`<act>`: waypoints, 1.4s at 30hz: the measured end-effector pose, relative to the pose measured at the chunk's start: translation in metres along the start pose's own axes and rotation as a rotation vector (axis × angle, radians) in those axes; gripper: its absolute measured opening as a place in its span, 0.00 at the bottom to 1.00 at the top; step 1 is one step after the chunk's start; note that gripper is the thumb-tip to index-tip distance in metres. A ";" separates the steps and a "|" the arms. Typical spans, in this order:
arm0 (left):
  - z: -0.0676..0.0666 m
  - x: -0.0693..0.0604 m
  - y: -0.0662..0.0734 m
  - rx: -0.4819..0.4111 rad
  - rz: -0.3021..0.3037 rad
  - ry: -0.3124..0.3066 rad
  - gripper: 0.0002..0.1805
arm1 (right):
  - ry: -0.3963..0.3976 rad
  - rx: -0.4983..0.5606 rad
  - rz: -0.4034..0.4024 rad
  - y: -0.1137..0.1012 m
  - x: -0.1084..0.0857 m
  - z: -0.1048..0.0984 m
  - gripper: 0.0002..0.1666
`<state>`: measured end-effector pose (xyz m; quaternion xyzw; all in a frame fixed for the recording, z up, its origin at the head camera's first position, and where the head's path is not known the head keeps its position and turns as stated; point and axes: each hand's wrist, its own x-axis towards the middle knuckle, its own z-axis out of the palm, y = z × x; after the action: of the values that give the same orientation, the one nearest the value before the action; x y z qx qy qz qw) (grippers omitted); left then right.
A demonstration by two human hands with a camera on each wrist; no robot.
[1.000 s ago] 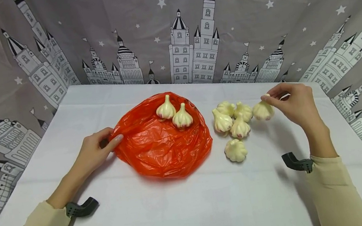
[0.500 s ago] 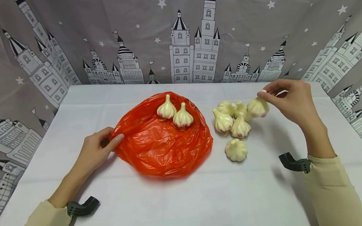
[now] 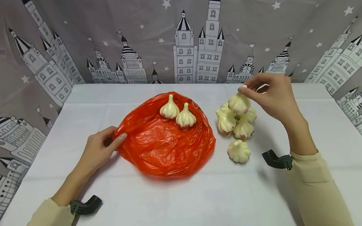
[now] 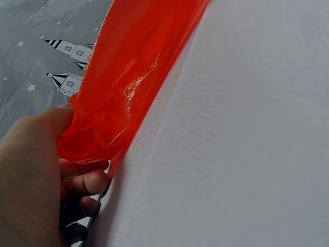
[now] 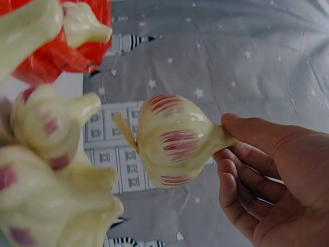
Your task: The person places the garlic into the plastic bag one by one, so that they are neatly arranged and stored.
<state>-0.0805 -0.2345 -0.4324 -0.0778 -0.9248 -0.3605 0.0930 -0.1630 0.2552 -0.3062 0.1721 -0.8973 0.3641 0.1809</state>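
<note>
My left hand (image 3: 98,147) pinches the left rim of a red plastic bag (image 3: 165,149), thumb on the inner side, as the left wrist view also shows. Two garlic bulbs (image 3: 185,117) sit inside the bag near its far rim. A garlic bulb (image 5: 172,141) with purple streaks and dangling roots hangs by its stem from my right hand (image 3: 273,94), gripped between thumb and fingers. In the head view it is above a cluster of garlic bulbs (image 3: 243,126) right of the bag and partly hides them.
One more garlic bulb (image 3: 239,151) lies apart, nearer to me than the cluster. Everything stands on a white-covered table (image 3: 179,211). Behind it hangs a grey curtain (image 3: 142,16) printed with castles and stars.
My right hand has carried its garlic bulb leftward, from beside the cluster to above it. My left hand keeps its hold on the bag's rim.
</note>
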 end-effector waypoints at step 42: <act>0.002 0.000 -0.001 -0.020 0.004 -0.002 0.15 | -0.142 0.273 -0.156 -0.102 0.029 0.108 0.09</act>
<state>-0.0810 -0.2343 -0.4344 -0.0809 -0.9210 -0.3697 0.0923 -0.1651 0.1035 -0.3048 0.2893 -0.8339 0.4545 0.1195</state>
